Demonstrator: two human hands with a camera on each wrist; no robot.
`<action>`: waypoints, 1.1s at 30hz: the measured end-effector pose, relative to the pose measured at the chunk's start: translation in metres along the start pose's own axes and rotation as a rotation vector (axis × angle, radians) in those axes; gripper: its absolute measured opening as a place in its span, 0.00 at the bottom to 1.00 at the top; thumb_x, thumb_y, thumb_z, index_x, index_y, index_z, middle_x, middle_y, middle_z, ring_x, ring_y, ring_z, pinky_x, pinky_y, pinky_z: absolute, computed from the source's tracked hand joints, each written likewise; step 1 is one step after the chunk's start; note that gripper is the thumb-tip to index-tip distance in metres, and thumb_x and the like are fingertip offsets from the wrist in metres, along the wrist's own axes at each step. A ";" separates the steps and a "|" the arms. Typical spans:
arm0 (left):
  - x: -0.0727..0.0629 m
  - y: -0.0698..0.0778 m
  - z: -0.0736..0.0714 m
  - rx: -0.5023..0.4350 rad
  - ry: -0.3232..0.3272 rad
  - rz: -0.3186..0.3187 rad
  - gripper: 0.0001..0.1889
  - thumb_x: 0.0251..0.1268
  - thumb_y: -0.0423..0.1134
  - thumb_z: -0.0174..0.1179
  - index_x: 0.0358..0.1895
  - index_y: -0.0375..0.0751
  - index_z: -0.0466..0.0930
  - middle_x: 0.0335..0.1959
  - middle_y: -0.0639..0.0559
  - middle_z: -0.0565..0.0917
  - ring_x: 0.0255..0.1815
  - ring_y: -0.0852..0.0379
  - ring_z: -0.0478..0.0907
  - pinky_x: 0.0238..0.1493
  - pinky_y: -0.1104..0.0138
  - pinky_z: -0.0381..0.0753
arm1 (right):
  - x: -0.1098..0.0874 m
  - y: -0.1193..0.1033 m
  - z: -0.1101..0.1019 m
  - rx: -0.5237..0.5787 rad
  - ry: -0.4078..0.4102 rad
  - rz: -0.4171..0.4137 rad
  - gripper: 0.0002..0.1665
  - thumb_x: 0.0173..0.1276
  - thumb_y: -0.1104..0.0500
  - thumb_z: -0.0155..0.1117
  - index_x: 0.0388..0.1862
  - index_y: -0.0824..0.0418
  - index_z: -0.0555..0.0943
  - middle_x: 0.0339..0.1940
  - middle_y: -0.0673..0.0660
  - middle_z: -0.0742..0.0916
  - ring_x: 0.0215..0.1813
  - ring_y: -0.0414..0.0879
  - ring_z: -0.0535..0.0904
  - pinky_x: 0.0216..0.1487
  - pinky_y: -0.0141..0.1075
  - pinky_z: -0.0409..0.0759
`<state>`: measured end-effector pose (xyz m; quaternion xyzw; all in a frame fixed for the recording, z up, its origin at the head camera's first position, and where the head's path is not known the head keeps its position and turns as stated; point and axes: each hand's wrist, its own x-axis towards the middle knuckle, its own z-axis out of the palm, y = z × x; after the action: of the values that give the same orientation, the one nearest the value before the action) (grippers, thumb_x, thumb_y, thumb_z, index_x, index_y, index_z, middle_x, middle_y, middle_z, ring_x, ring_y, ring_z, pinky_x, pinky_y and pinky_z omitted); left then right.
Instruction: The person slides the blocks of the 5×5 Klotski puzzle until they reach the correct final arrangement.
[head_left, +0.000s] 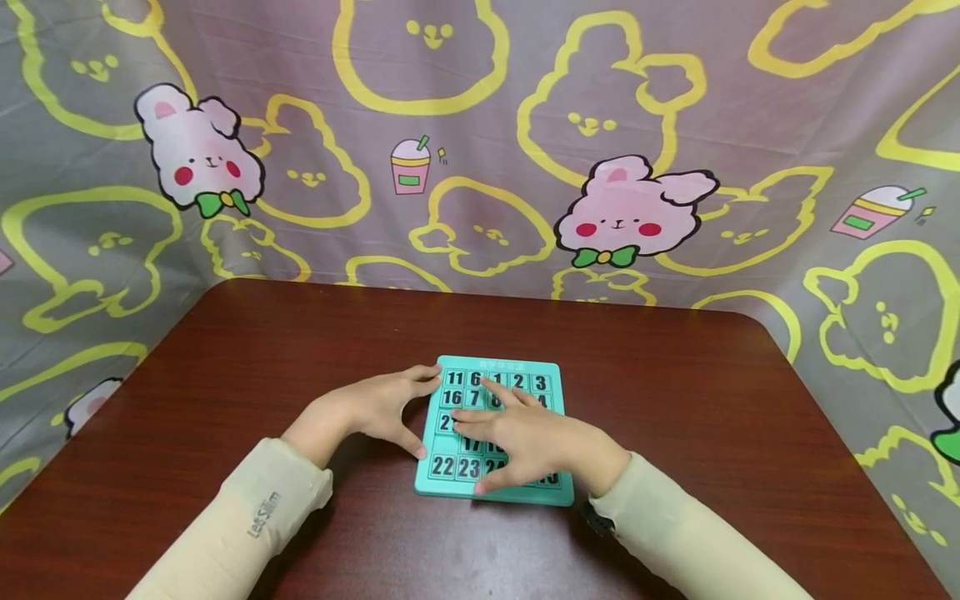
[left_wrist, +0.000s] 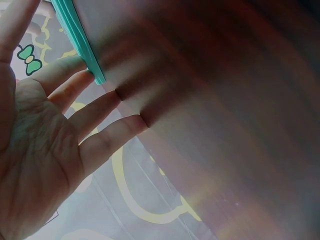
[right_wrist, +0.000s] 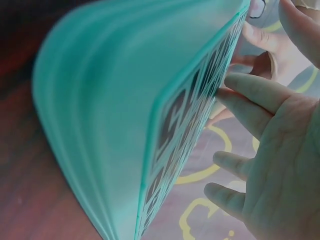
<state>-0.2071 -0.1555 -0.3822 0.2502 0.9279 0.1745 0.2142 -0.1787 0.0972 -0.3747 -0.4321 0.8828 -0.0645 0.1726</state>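
A turquoise number slide puzzle (head_left: 498,364) lies flat on the table, with black-numbered tiles in rows. Its gap shows at the left of the fourth row, beside tile 17. My left hand (head_left: 386,408) is at the puzzle's left side, thumb at the lower left edge and fingers by the upper left corner. In the left wrist view its fingers (left_wrist: 75,85) are spread, some touching the turquoise rim. My right hand (head_left: 525,437) spreads over the tiles, index and middle fingertips at the 21 tile, thumb near the bottom edge. It hides several tiles on the right.
The dark red-brown wooden table (head_left: 300,350) extends around the puzzle. A patterned curtain (head_left: 480,150) with bunnies and yellow outlines hangs behind and along both sides. Beige sleeves (head_left: 262,500) cover both forearms, and a black device (head_left: 597,521) sits under the right wrist.
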 end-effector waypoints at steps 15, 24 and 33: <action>0.000 0.001 -0.001 -0.007 0.001 0.006 0.58 0.46 0.57 0.77 0.78 0.40 0.55 0.82 0.49 0.49 0.80 0.44 0.54 0.73 0.48 0.64 | -0.009 -0.010 0.005 -0.002 -0.017 -0.020 0.46 0.62 0.32 0.66 0.76 0.46 0.66 0.79 0.39 0.64 0.84 0.58 0.39 0.75 0.66 0.52; -0.001 0.001 -0.001 -0.004 -0.003 0.003 0.57 0.46 0.56 0.77 0.78 0.39 0.55 0.82 0.48 0.50 0.80 0.44 0.55 0.73 0.48 0.64 | -0.010 -0.010 0.005 -0.006 -0.015 -0.032 0.46 0.62 0.32 0.66 0.76 0.45 0.67 0.79 0.38 0.65 0.84 0.58 0.40 0.76 0.65 0.52; 0.001 0.000 0.000 -0.014 -0.002 0.002 0.58 0.46 0.57 0.77 0.78 0.40 0.55 0.82 0.48 0.49 0.80 0.44 0.54 0.73 0.48 0.64 | -0.005 0.004 -0.007 0.042 0.020 -0.003 0.45 0.65 0.34 0.64 0.77 0.48 0.65 0.80 0.42 0.63 0.84 0.61 0.38 0.75 0.68 0.49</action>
<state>-0.2078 -0.1552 -0.3829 0.2499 0.9262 0.1811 0.2167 -0.1815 0.1031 -0.3685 -0.4291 0.8823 -0.0874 0.1727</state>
